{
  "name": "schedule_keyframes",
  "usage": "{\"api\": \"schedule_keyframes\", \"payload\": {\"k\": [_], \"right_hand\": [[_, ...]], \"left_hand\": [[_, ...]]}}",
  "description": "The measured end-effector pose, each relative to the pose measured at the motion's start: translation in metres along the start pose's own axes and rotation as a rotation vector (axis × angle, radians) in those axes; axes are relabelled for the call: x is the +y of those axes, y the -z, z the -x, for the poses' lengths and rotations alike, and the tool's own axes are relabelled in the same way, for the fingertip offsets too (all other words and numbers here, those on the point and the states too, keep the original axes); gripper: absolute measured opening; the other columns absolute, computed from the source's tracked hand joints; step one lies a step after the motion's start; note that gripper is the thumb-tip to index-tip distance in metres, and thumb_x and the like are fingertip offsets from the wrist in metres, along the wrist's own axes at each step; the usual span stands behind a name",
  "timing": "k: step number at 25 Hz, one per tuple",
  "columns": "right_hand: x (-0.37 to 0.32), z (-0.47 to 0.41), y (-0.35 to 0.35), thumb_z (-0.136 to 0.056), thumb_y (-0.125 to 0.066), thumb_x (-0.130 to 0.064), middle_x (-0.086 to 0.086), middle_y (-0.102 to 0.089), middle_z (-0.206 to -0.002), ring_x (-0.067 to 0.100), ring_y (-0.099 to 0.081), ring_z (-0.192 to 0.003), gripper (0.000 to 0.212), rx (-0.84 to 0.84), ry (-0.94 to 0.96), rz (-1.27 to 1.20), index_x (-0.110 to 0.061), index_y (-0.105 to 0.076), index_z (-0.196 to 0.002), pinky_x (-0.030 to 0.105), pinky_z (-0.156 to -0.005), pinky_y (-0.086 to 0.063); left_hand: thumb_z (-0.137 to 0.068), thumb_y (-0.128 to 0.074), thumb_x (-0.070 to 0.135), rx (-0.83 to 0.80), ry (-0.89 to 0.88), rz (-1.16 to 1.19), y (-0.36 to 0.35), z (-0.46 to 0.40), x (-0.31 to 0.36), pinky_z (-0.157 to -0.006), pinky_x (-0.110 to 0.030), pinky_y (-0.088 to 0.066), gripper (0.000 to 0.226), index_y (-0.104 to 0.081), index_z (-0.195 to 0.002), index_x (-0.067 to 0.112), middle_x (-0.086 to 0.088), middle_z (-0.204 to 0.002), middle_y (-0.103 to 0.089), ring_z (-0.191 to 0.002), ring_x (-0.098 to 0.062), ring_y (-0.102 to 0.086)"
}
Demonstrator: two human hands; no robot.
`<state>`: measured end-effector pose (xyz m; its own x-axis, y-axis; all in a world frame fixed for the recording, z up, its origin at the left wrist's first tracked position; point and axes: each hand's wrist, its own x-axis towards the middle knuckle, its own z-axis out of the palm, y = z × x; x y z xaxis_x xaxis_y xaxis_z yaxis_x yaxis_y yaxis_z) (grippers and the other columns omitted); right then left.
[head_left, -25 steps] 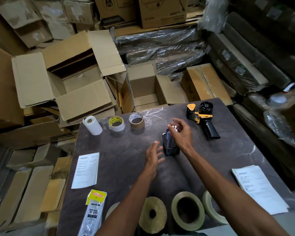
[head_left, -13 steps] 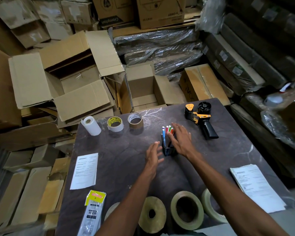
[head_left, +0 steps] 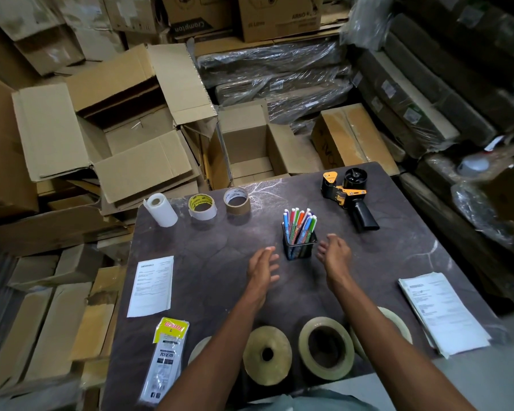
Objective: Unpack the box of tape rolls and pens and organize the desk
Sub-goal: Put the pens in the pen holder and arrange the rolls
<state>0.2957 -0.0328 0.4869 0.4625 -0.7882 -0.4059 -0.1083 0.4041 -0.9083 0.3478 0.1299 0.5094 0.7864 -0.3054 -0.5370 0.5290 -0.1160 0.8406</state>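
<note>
- Both hands empty, fingers loosely spread: left hand [head_left: 261, 266] hovering over bare tabletop just left of black mesh pen cup [head_left: 298, 246], right hand [head_left: 333, 256] just right of it, neither touching cup
- Pen cup between the two hands and a little farther from the body; coloured pens [head_left: 299, 225] standing inside, long axes upright with a slight fan toward far edge
- Right hand marginally nearer cup than left; judged: either hand could nudge it, a grip from the right being the shorter reach
- Dark marbled desk [head_left: 220, 262] holding far-left row: white paper roll [head_left: 161, 210], white tape roll with yellow-printed core [head_left: 202, 206], brown packing tape roll [head_left: 236, 200], each lying flat, near one another but apart
- Black-and-orange tape dispenser gun [head_left: 349, 197] at far right, handle pointing toward near-right, well apart from cup
- Near edge: large clear-yellowish tape rolls, one small-cored [head_left: 267, 354], one wide-cored [head_left: 325, 348], plus two partly hidden behind forearms
- Printed white sheet [head_left: 151, 286] at left, stack of printed sheets [head_left: 444, 315] at right, packaged item with yellow-red header [head_left: 168, 357] at near left
- Open empty cardboard box [head_left: 247, 149] beyond far edge of desk; judged: unpacking looks done, only tidying left
- Risk judged: a sideways knock on tall top-heavy cup could tip pens out
</note>
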Motion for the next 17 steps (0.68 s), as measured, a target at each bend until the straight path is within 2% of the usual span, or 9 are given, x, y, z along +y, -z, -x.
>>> {"api": "schedule_keyframes", "payload": {"k": [3, 6, 8, 12, 15, 17], "right_hand": [[0.015, 0.015, -0.005, -0.097, -0.049, -0.008, 0.002, -0.052, -0.069, 0.008, -0.049, -0.051, 0.011, -0.057, -0.08, 0.003, -0.013, -0.057, -0.091, 0.017, -0.043, -0.042], [0.023, 0.033, -0.013, -0.095, -0.045, -0.001, 0.003, -0.045, -0.064, 0.005, -0.042, -0.042, 0.024, -0.108, -0.149, -0.044, -0.016, -0.05, -0.078, 0.017, -0.038, -0.036], [0.023, 0.046, -0.016, -0.095, -0.047, -0.002, 0.005, -0.048, -0.064, 0.007, -0.046, -0.044, 0.023, -0.123, -0.177, -0.05, -0.013, -0.053, -0.076, 0.018, -0.039, -0.039], [0.027, 0.075, -0.027, -0.095, -0.056, -0.007, 0.007, -0.067, -0.072, 0.013, -0.06, -0.055, 0.013, -0.18, -0.251, 0.037, -0.005, -0.069, -0.093, 0.019, -0.05, -0.051], [0.034, 0.101, -0.043, -0.094, -0.058, -0.009, 0.007, -0.068, -0.073, 0.013, -0.06, -0.058, 0.013, -0.266, -0.268, 0.105, -0.006, -0.07, -0.095, 0.021, -0.055, -0.049], [0.039, 0.117, -0.056, -0.093, -0.058, -0.009, 0.006, -0.067, -0.072, 0.012, -0.06, -0.056, 0.012, -0.306, -0.283, 0.133, -0.006, -0.07, -0.094, 0.02, -0.054, -0.049]], "left_hand": [[-0.1, -0.048, 0.03, -0.014, -0.001, -0.044, 0.009, 0.006, -0.003, -0.07, -0.032, -0.053, 0.023, -0.067, -0.11, 0.021, -0.007, -0.11, -0.07, -0.094, -0.024, -0.066], [-0.1, -0.048, 0.028, -0.026, -0.005, -0.083, 0.021, 0.012, -0.007, -0.071, -0.032, -0.052, 0.021, -0.067, -0.106, 0.022, -0.006, -0.105, -0.071, -0.087, -0.021, -0.067], [-0.1, -0.048, 0.027, -0.033, -0.012, -0.091, 0.031, 0.018, -0.01, -0.07, -0.03, -0.05, 0.022, -0.067, -0.108, 0.02, -0.006, -0.101, -0.072, -0.084, -0.02, -0.066], [-0.1, -0.048, 0.026, -0.022, -0.008, -0.103, 0.053, 0.023, -0.013, -0.066, -0.028, -0.049, 0.022, -0.068, -0.106, 0.019, -0.005, -0.096, -0.072, -0.079, -0.019, -0.065], [-0.1, -0.049, 0.025, -0.014, -0.012, -0.111, 0.073, 0.025, -0.012, -0.065, -0.027, -0.049, 0.02, -0.068, -0.1, 0.022, -0.006, -0.096, -0.072, -0.079, -0.019, -0.065], [-0.1, -0.048, 0.024, -0.02, -0.013, -0.109, 0.089, 0.028, -0.012, -0.064, -0.026, -0.048, 0.021, -0.068, -0.104, 0.019, -0.006, -0.095, -0.072, -0.077, -0.019, -0.065]]}}
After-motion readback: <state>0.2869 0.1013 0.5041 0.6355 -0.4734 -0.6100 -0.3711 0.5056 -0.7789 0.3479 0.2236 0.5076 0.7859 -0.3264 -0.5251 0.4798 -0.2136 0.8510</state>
